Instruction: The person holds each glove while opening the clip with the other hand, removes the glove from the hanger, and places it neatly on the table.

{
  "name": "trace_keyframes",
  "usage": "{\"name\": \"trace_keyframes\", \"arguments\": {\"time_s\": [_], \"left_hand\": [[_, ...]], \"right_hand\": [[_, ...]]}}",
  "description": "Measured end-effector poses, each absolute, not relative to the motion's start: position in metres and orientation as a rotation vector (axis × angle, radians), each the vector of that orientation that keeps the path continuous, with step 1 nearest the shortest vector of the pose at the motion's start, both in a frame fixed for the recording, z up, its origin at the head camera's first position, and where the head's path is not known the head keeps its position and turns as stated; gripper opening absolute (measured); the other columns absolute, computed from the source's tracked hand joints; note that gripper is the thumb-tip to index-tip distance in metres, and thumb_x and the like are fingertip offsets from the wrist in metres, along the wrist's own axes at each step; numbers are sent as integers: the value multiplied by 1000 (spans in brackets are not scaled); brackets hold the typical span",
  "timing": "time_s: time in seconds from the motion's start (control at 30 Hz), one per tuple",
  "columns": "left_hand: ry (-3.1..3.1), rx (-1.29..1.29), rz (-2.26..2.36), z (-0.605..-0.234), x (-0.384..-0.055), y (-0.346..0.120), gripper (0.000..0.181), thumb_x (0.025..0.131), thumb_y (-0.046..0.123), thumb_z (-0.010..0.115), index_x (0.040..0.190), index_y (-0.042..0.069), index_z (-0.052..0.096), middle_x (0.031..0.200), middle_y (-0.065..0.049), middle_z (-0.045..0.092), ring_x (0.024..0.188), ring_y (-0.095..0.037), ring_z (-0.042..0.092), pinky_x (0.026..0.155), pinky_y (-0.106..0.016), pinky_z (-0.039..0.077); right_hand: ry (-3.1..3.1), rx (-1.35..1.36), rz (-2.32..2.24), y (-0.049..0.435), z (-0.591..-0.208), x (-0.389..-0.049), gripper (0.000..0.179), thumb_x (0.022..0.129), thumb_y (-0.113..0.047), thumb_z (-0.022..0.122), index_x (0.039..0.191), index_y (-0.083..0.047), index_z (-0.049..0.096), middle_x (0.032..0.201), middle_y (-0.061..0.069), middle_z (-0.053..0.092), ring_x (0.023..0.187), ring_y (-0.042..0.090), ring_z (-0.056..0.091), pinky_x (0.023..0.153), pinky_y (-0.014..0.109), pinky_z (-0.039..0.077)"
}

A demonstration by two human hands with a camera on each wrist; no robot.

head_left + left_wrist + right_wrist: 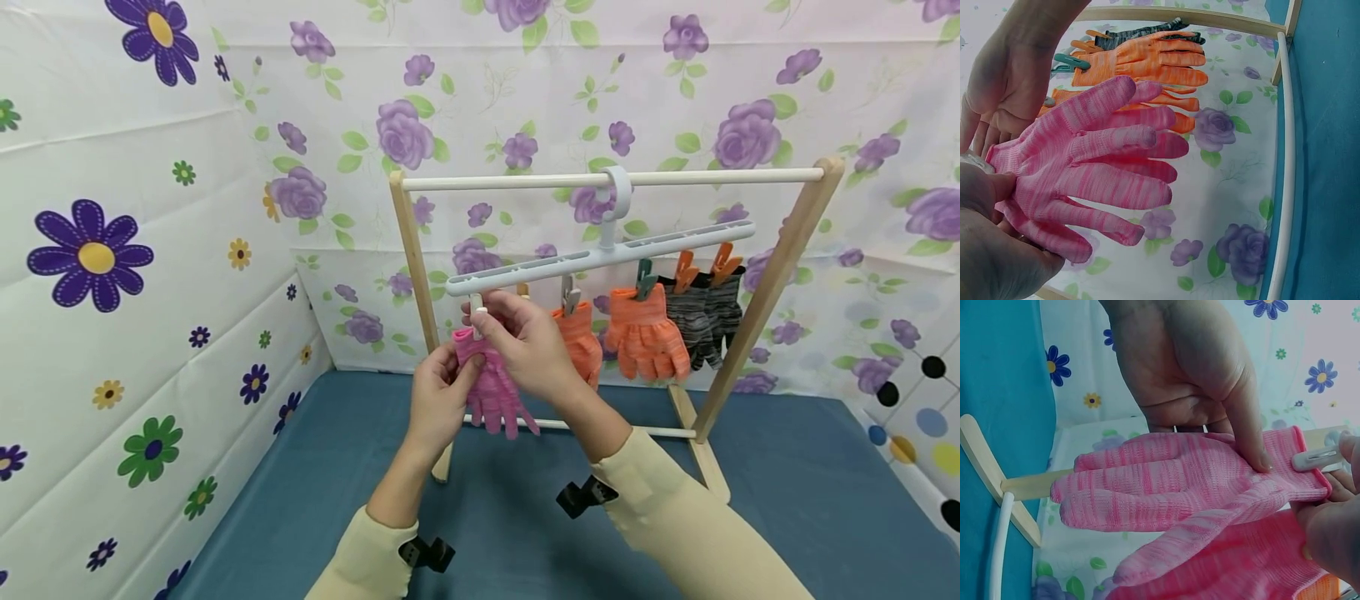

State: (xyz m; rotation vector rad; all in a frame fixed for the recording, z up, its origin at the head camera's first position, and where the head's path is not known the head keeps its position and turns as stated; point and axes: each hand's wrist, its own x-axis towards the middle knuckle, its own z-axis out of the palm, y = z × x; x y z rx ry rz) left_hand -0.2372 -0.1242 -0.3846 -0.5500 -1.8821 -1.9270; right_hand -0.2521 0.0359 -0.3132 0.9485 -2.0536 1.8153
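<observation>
Sleeves (690, 517) rise from the bottom edge — at centre, the left hand (438, 396) pinches a pink glove (497, 392) under the hanger (536, 272), the right hand (536, 342) its clip (1313, 460). Should the clip bite only the cuff's (1284, 447) edge, a tug could free the glove.

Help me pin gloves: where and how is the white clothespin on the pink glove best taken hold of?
Probably pinch the white clothespin at its upper end, from the right: its lower tip overlaps the cuff of the pink glove, its upper end clears the fabric, and the left grip holds the glove from the left.
</observation>
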Motion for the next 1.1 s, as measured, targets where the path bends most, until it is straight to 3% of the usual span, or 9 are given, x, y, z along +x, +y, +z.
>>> {"name": "trace_keyframes", "arguments": {"time_s": [0.37,0.63,0.9,1.1], "left_hand": [[-1879,-547,-1919,-387,-238,-125,19,106,11,68,118,-4,69,89,-19,69,70,-17,57,59,-23,47],[-1893,-553,-1897,-388,-237,-127,17,106,10,67,115,-4,70,84,-18,66,67,-16,55,57,-23,45],[-1934,-514,-1869,-394,-236,-130,18,105,9,68,117,-4,71,83,-19,66,65,-15,53,56,-22,44],[-1935,-469,-1876,-398,-234,-134,18,105,9,69,118,-4,71,88,-19,70,67,-16,56,58,-23,46]], "right_hand": [[-1942,965,1918,33,-317,-255,32,108,-13,64,136,2,65,126,14,75,121,22,70,105,34,52],[-1910,965,1937,31,-318,-257,29,109,-14,64,133,1,68,121,10,76,120,22,71,104,35,53],[-1892,968,1956,29,-318,-258,33,108,-14,65,135,6,65,124,12,76,121,25,70,104,36,53],[-1909,953,1947,30,-319,-257,33,108,-15,65,135,2,67,124,12,75,120,23,71,104,34,53]]}}
